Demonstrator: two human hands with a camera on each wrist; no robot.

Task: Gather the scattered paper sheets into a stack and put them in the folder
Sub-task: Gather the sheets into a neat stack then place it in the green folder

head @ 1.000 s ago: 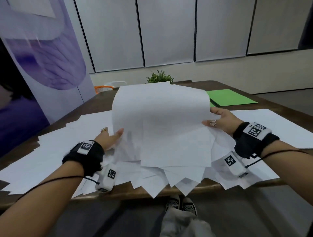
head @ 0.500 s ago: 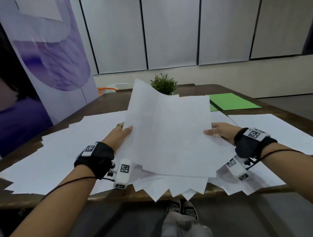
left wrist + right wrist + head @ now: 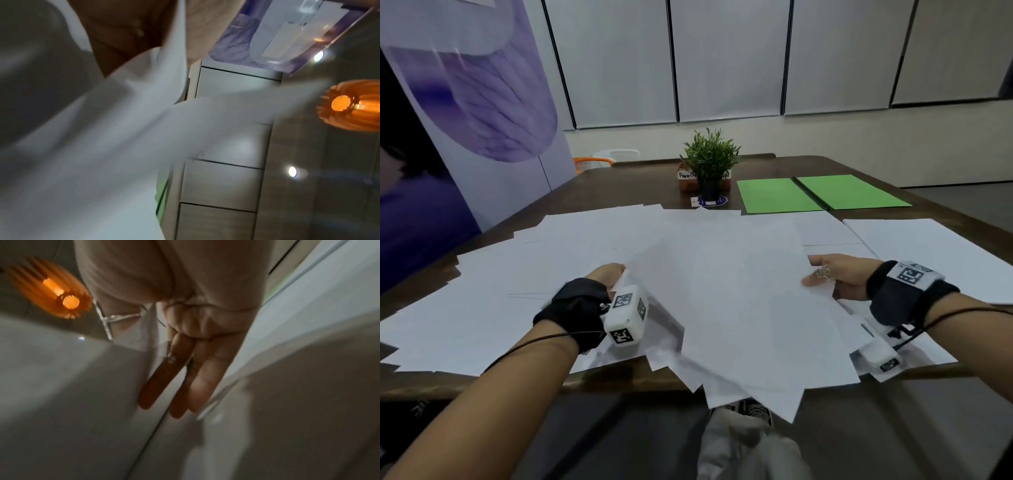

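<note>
Paper sheets (image 3: 722, 291) plain white; folder (image 3: 822, 193) bright green; table (image 3: 640, 185) dark brown wood. Wrist straps (image 3: 577, 311) black, with white blocks (image 3: 626, 313) carrying black-and-white square codes. Plant (image 3: 710, 159) green, wall banner (image 3: 482, 85) purple and white, lamp (image 3: 349, 105) glowing orange.

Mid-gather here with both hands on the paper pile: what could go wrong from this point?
1. Sheets of the paper pile jut past the table edge near the person; some may slide to the floor.
2. The left hand and right hand hold only the pile's sides, so the unaligned middle sheets might fan out.
3. The open green folder lies beyond loose sheets, beside the potted plant; a carry could scatter those.
</note>
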